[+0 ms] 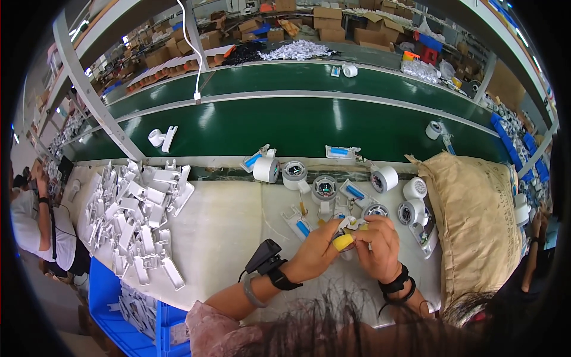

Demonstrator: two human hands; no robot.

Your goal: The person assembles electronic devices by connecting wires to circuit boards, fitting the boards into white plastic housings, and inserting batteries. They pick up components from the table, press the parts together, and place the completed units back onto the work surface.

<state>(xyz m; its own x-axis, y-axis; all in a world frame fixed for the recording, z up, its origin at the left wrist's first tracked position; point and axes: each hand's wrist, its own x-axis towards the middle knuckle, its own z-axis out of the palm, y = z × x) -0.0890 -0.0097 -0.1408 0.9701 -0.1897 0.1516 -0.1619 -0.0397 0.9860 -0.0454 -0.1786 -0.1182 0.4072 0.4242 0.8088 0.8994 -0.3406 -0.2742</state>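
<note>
My left hand and my right hand meet over the white work mat, both pinching one small white plastic part. A yellow cot covers a left fingertip. Just beyond the hands lie several round white units with dark centres and white handle pieces with blue inserts. A small black device is strapped to my left wrist, and black bands circle my right wrist.
A heap of white plastic handle shells covers the mat's left side. A blue bin holds more below. A tan sack lies at right. Two green conveyor belts run behind, carrying a few parts. Another person sits far left.
</note>
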